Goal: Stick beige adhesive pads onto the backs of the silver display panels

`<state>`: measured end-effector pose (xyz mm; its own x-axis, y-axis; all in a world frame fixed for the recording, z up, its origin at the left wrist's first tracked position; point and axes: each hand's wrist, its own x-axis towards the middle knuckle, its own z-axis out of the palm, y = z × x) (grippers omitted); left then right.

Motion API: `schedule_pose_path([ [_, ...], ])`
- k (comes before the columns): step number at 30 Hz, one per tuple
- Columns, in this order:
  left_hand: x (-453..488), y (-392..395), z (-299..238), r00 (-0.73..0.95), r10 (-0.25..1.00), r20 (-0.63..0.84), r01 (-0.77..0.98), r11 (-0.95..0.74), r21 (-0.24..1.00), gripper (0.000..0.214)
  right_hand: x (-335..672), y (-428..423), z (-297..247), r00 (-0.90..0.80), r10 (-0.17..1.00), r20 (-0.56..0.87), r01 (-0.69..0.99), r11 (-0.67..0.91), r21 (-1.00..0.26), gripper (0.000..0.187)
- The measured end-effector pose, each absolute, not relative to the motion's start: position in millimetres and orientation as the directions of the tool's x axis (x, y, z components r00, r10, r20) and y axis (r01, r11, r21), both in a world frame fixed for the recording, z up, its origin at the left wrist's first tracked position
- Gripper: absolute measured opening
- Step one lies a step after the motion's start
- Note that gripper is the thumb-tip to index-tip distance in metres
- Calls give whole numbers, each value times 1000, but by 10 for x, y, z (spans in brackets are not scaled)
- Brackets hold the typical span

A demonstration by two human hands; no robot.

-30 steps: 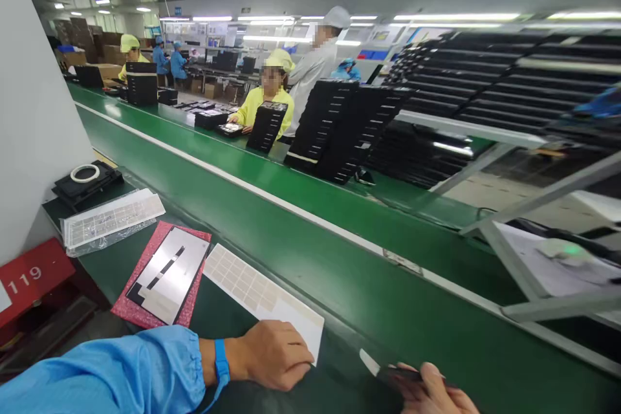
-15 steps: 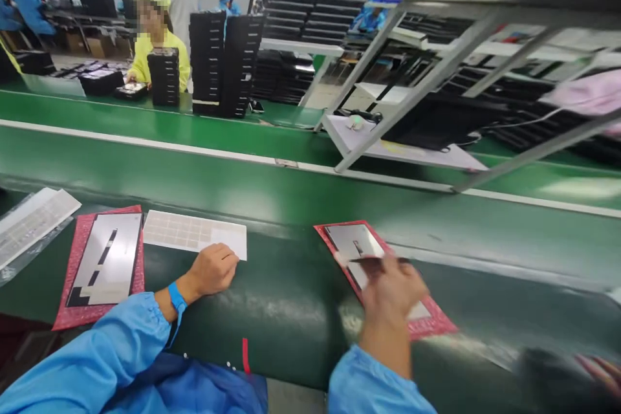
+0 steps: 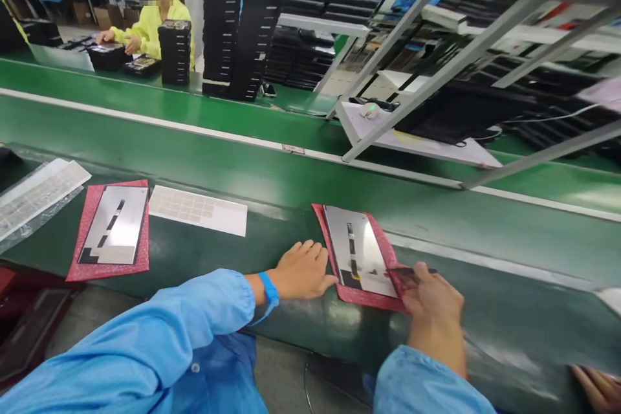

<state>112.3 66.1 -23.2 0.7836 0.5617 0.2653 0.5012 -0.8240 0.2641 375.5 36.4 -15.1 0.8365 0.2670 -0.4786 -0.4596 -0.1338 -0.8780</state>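
Observation:
A silver panel (image 3: 356,249) with a dark strip lies on a red bubble pouch (image 3: 383,246) on the green bench, right in front of me. My left hand (image 3: 301,270) rests flat and open beside the pouch's left edge, fingertips touching it. My right hand (image 3: 429,297) is closed on the pouch's near right corner and also holds a thin dark tool (image 3: 412,271) over the panel. A second panel on a red pouch (image 3: 111,229) lies further left, beside a white label sheet (image 3: 198,209).
A bagged white sheet (image 3: 33,191) lies at the far left. The green conveyor (image 3: 272,168) runs behind the bench. Across it a person in yellow (image 3: 155,19) works beside stacks of black trays (image 3: 233,39). A metal rack frame (image 3: 436,65) slants at right. Another person's hand (image 3: 599,388) shows bottom right.
My head has turned right and down. My left hand left the label sheet and moved right to the pouch's left edge. My right hand settled on the pouch's near corner.

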Motion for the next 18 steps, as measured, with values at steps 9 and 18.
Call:
schedule_pose_path([
  [9,609,670,-367,803,569,179,549,-822,151,59,2795,55,-293,862,323,-391,-408,-17,-913,27],
  [18,-418,153,-184,771,633,63,631,-774,58,64,2088,-224,-120,843,435,-317,-342,-20,-939,26],
])
